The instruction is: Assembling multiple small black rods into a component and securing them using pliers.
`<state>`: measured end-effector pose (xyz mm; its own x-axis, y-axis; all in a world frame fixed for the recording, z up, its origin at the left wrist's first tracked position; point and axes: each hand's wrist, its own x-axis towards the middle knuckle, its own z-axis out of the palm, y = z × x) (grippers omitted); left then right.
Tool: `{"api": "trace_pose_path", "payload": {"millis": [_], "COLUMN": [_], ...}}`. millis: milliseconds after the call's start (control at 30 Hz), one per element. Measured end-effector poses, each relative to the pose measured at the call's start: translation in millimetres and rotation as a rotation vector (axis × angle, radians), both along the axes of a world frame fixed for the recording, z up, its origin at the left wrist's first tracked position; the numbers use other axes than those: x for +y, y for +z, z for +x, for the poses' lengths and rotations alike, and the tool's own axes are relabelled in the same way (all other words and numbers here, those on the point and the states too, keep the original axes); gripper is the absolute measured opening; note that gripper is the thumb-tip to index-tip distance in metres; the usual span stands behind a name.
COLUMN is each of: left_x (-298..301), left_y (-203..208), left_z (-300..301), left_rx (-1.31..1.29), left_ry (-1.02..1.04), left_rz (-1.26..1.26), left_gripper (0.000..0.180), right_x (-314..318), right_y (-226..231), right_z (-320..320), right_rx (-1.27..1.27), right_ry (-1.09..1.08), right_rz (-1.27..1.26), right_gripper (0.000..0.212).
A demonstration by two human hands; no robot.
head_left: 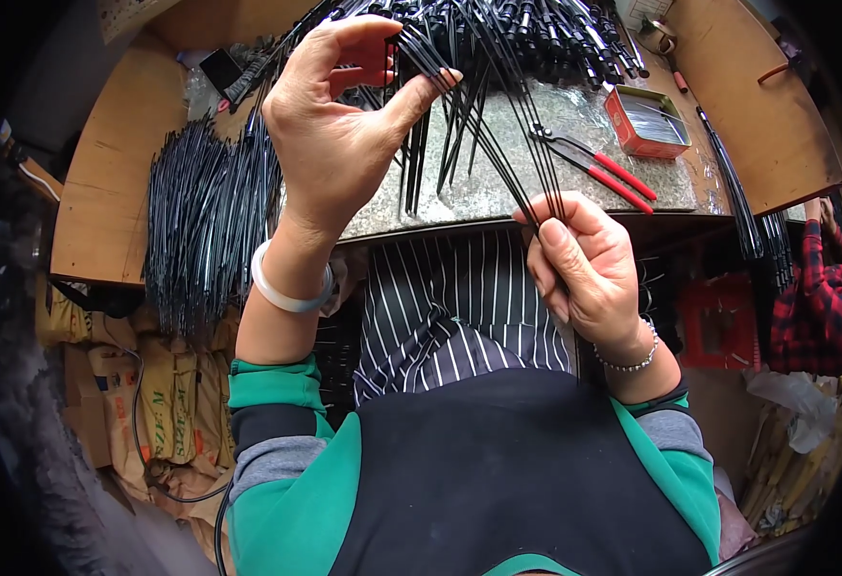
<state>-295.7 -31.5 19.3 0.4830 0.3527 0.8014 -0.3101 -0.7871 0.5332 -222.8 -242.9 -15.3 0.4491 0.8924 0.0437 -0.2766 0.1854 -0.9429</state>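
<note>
Two hands busy | our left hand (pixel 330 134) pinches thin black plastic cable ties (pixel 498 144) above the grey worktop (pixel 498 192) | right hand (pixel 584 264) fingers closed on their lower ends | step: gathering a bundle, we judge | next needs ends aligned.

Bare grey worktop (pixel 498 182) lies left of the red-handled pliers (pixel 598 168); beyond them, black cable ties (pixel 526 34) crowd it.
</note>
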Motion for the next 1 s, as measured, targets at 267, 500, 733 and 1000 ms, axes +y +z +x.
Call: {"api": "trace_pose_path", "payload": {"millis": [267, 500, 733, 1000], "left_x": [0.5, 2.4, -20.3, -35.3], "left_y": [-2.2, -3.2, 20.4, -16.9], "left_z": [2.1, 0.0, 8.5, 28.4], "left_rx": [0.021, 0.091, 0.088, 0.073], "left_ry": [-0.107, -0.367, -0.066, -0.316], "left_rz": [-0.127, -0.247, -0.013, -0.312], "left_gripper": [0.037, 0.033, 0.096, 0.097], "right_x": [-1.0, -1.9, -7.5, -11.8], "right_y": [4.8, 4.0, 6.4, 40.6], "right_z": [-0.9, 1.8, 3.5, 24.3], "right_rx": [-0.050, -0.030, -0.103, 0.028], "right_ry": [-0.002, 0.005, 0.170, 0.102], "right_rz": [-0.012, -0.002, 0.043, 0.039], "right_gripper": [0.023, 0.023, 0.031, 0.037]}}
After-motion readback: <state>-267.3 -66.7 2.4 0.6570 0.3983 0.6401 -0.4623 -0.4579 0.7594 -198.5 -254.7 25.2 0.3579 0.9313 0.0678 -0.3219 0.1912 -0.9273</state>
